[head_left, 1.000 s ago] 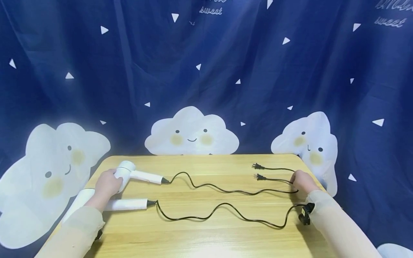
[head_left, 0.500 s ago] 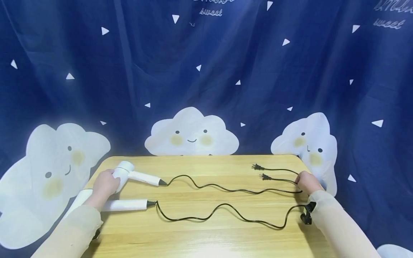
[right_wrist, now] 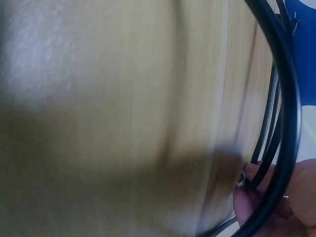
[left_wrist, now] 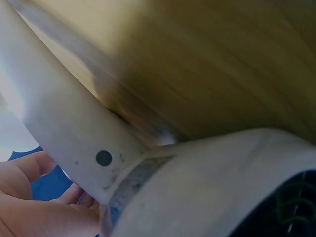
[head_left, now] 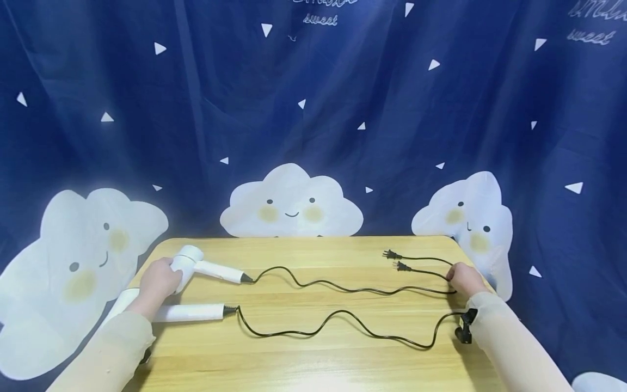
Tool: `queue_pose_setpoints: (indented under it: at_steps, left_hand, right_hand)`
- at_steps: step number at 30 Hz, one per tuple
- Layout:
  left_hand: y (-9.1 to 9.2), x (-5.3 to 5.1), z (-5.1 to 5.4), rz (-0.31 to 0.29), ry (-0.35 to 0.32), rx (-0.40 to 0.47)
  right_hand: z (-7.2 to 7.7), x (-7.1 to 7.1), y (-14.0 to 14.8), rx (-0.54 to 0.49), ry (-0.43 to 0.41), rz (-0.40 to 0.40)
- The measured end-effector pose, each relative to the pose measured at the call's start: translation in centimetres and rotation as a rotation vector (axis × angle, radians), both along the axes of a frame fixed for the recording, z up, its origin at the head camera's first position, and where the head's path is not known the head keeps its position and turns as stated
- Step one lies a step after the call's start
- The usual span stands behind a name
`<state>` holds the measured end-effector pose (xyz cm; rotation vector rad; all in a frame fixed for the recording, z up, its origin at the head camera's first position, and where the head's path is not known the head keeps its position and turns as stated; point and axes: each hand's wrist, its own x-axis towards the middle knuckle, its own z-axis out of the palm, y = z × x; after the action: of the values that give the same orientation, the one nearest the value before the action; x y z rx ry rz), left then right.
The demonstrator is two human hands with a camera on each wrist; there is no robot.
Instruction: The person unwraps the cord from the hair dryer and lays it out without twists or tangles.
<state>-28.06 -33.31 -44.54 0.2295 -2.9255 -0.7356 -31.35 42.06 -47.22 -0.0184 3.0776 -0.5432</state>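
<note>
Two white hair dryers lie on the wooden table's left side. My left hand [head_left: 159,280] grips the head of the far hair dryer [head_left: 186,262]; its handle points right. The near hair dryer [head_left: 192,312] lies partly under my left forearm and fills much of the left wrist view, hiding part of the hand. At the right edge, my right hand [head_left: 465,279] pinches black cord near the two plugs, the far plug [head_left: 392,254] and the near plug [head_left: 403,266]. In the right wrist view a cord [right_wrist: 291,108] loops past the fingertips; how many strands they hold I cannot tell.
The far dryer's cord [head_left: 323,281] and the near dryer's cord [head_left: 338,313] run in waves across the wooden table [head_left: 303,365]. A blue curtain [head_left: 313,136] with clouds hangs behind the table's far edge.
My right hand has shifted slightly right, and the near plug slid right with it. The far hair dryer has moved slightly left, still in my left hand.
</note>
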Motion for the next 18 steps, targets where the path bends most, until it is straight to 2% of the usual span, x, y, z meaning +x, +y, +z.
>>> queue_pose_setpoints:
  at_steps: [18]
  left_hand:
    - [-0.27,0.46,0.01,0.004,0.001,-0.001]
  right_hand:
    - [0.38,0.46,-0.63,-0.012,0.030,0.002]
